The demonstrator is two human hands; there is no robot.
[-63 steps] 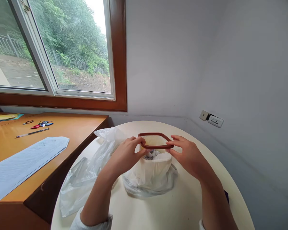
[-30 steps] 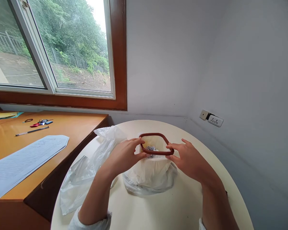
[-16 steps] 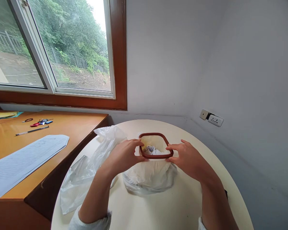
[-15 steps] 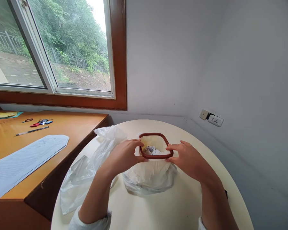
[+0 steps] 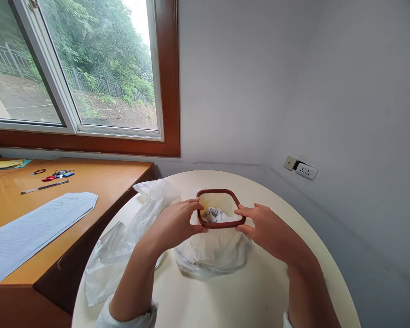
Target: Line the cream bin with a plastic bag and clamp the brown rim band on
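Observation:
A small trash bin with a brown rim stands on the round table, and a whitish plastic liner bag hangs down around its outside. Crumpled paper lies inside. My left hand grips the left side of the rim, fingers over the inner edge and thumb at the front. On the opposite side, my right hand pinches the rim between fingers and thumb. Left of the bin, partly behind my left forearm, a loose clear plastic bag lies crumpled on the table.
The round cream table stands against the wall. At the left, a wooden desk bears a stack of papers, a pen and keys. A wall socket is at the right.
Both hands keep their hold on the rim. The rim has shifted very slightly left, and my right fingers have moved a little; the bags look the same.

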